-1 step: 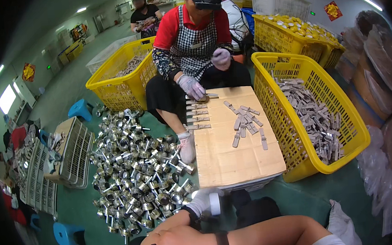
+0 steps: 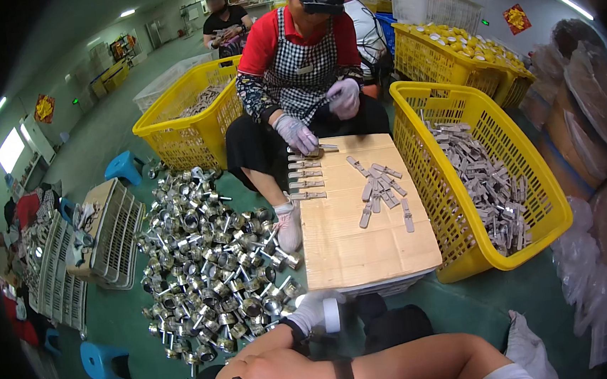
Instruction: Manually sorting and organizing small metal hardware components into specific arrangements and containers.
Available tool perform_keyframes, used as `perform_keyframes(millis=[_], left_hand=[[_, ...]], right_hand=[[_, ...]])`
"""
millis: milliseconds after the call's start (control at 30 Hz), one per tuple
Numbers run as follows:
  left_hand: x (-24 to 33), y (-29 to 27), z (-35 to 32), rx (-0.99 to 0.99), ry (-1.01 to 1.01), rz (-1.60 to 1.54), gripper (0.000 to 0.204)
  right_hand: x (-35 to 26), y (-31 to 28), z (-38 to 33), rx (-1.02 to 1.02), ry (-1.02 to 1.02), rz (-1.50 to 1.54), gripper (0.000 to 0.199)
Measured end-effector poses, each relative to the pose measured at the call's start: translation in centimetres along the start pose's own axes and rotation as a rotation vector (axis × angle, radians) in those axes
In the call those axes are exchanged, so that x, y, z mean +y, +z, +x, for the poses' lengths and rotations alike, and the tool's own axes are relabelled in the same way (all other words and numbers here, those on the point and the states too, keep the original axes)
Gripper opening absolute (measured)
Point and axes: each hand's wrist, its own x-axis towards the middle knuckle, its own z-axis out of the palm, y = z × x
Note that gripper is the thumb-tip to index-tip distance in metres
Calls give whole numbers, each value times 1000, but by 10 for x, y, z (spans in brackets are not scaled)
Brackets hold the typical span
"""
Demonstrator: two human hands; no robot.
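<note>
My left hand [image 2: 314, 311], in a pale glove, rests low in front of the cardboard. Its fingers are blurred and partly hidden beside a small white band-like piece [image 2: 331, 315]; whether it grips this I cannot tell. A bare arm with a black strap [image 2: 344, 377] crosses the lower edge; no right hand can be made out. Nearest is a cardboard-topped stand [image 2: 373, 259]. On it lie a loose cluster of flat grey metal clips [image 2: 382, 187] and a row of similar clips [image 2: 308, 185] along the left edge. A co-worker's gloved hand [image 2: 295, 134] presses on a piece at that row's far end.
Left of the stand spreads a pile of cup-shaped metal parts with stems [image 2: 210, 268]. A yellow crate [image 2: 465, 248] of grey metal pieces stands right, another yellow crate [image 2: 192, 137] far left. Blue stools [image 2: 107, 365] and a white sack [image 2: 528, 350] sit on the floor.
The co-worker's other gloved hand has shifted slightly, its fingers now seen more clearly. My arms and the clips on the cardboard stay as they were.
</note>
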Motion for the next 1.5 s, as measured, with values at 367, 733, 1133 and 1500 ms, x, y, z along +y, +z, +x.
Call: perform_keyframes(millis=[367, 733, 1133, 1500], left_hand=[[-23, -12, 16, -31, 138, -29, 11], [-14, -11, 9, -60, 106, -15, 20], [-14, -5, 9, 2, 155, -92, 9], [-10, -4, 4, -72, 44, -243, 24]], right_hand=[[1, 3, 3, -107, 13, -30, 21], [2, 2, 1, -77, -12, -10, 21], [4, 4, 1, -78, 10, 11, 17], [5, -11, -13, -125, 192, 29, 18]])
